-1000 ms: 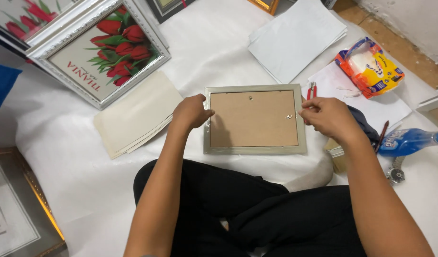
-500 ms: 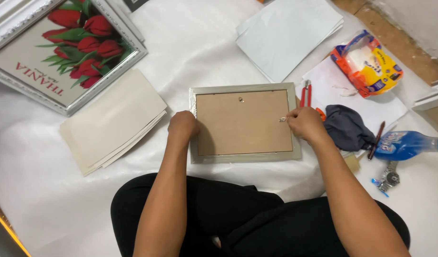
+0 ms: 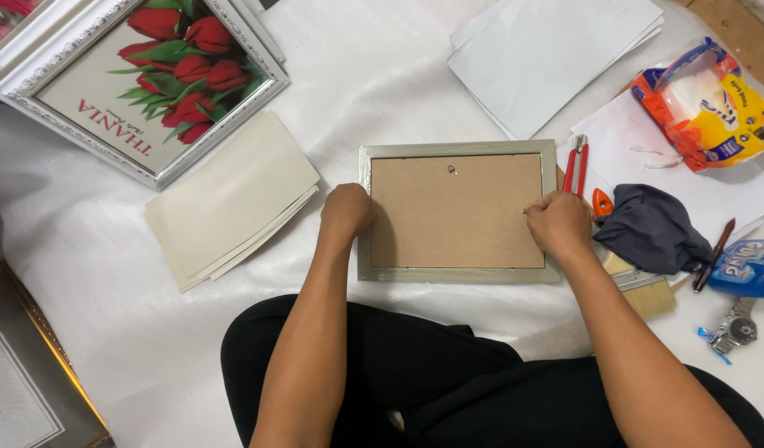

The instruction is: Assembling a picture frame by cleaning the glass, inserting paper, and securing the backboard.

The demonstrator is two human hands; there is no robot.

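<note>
Two hands on a picture frame (image 3: 457,212) lying face down on the white sheet (image 3: 382,91) before my knees: left hand (image 3: 347,207) fisted on its left edge, right hand (image 3: 558,222) pinching its right edge, pliers (image 3: 575,163) just beside

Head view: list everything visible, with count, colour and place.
picture frame: one, silver, brown backing up, centre
tulip picture: one, silver-framed, red flowers, top left
card sheets: a stack, cream, left of centre
paper sheets: a stack, white, top right
tissue pack: one, orange and yellow, far right
pliers: one, red-handled, beside frame
cloth: one, dark grey, right
paintbrush: one, pale bristles, lower right
bottle: one, blue, right edge
left hand: on frame's left edge
right hand: on frame's right edge
</note>
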